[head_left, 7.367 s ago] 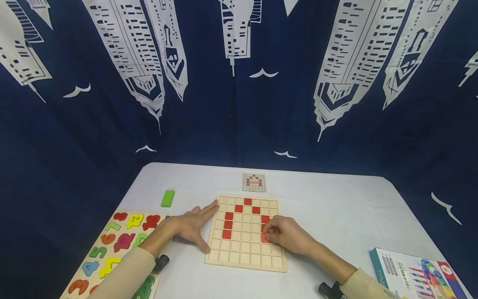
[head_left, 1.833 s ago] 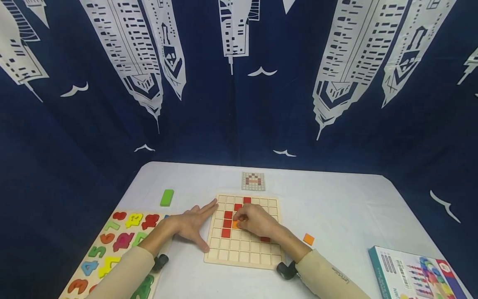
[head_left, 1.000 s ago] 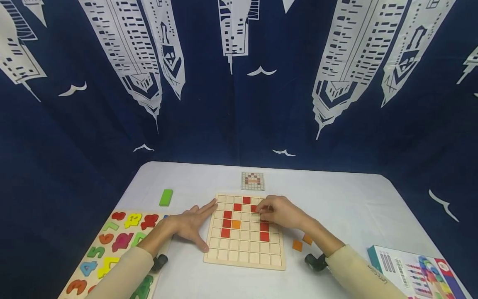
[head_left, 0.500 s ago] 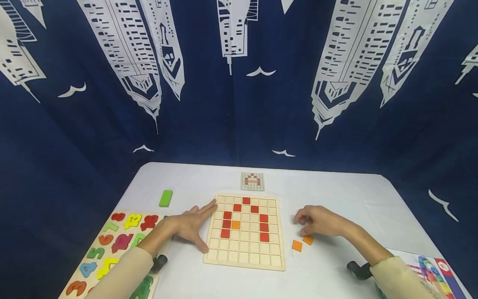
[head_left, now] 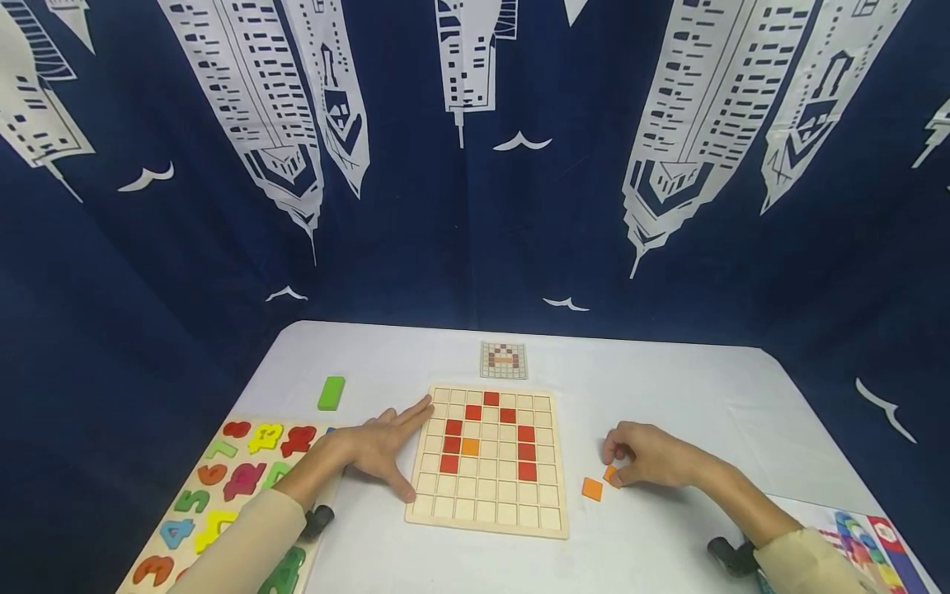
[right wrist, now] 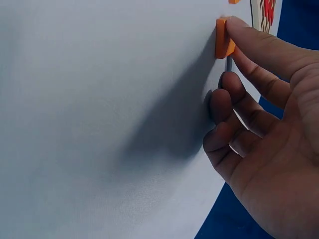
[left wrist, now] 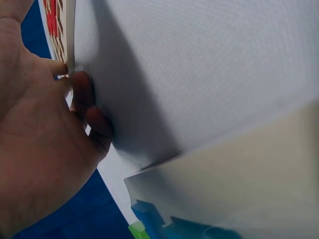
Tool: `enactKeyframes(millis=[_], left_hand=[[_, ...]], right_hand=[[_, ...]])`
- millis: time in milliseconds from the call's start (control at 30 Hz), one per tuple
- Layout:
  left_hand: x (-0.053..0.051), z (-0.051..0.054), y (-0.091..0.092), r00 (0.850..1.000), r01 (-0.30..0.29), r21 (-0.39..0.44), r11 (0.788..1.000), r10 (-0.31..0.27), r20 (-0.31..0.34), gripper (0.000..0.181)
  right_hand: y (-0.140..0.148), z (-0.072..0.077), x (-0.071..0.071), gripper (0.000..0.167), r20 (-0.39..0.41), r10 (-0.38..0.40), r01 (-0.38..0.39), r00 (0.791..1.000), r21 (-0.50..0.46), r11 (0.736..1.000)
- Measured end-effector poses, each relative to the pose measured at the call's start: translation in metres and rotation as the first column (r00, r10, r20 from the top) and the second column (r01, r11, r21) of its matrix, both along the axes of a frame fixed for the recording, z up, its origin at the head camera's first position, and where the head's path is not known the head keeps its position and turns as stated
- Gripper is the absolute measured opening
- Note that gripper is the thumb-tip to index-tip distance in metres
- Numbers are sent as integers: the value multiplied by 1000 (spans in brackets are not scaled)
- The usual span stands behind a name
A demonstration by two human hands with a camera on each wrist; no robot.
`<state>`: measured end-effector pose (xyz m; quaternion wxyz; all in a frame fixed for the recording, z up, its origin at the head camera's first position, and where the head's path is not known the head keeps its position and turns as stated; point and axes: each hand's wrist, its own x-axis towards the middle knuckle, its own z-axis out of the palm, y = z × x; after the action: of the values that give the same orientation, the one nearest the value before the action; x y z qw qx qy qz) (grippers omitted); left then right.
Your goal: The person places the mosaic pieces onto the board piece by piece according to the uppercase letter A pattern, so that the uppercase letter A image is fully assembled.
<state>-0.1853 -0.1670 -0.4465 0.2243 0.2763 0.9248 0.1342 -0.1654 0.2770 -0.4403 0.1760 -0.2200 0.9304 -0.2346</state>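
Observation:
A wooden grid board (head_left: 486, 495) lies mid-table, with red square tiles (head_left: 453, 427) set in an arch and one orange square tile (head_left: 470, 446) inside it. My left hand (head_left: 374, 450) is spread along the board's left side, its straight fingertips and thumb touching the edge. To the right of the board, my right hand (head_left: 646, 454) pinches a loose orange tile (right wrist: 222, 40) on the tabletop between thumb and index finger; the other fingers curl beside it. Another loose orange tile (head_left: 591, 488) lies just left of it, nearer the board.
Behind the board lies a small pattern card (head_left: 503, 360). A green block (head_left: 331, 393) is at the back left. Under the left forearm is a colourful number puzzle board (head_left: 245, 495). A printed box (head_left: 868, 536) stands at the right, partly behind the right forearm.
The right hand set an orange tile in the grid, then moved right off the board to the loose orange tiles, where its fingers close on one. The left hand has stayed still.

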Motion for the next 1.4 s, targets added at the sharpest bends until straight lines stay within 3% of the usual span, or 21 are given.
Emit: enactKeyframes(millis=[267,433,833,1200,1400], left_hand=[[0,-1,-1,1000,-5,0,1000,5,4,135],[0,-1,-1,1000,-3,-5,1000,3,-3,135],[1,0,-1,1000,-7,-2,1000,7,5,135],[2,1,-2,1000,-3,10,1000,3,6,134],[1,1,0,1000,-4,-5,1000,5,4,135]], right_hand=[[-1,0,4,26,-29,-8,8,1000,18,1000],[-5,-2,6,24,-4,-21,21,1000,1,1000],[-11,-1,9,25,-5,55,-55,998,-26,998],[-10,-1,7,21,12,65,-63,998,-103,993],[-12,0,3,19,85,48,-32,995,-181,983]])
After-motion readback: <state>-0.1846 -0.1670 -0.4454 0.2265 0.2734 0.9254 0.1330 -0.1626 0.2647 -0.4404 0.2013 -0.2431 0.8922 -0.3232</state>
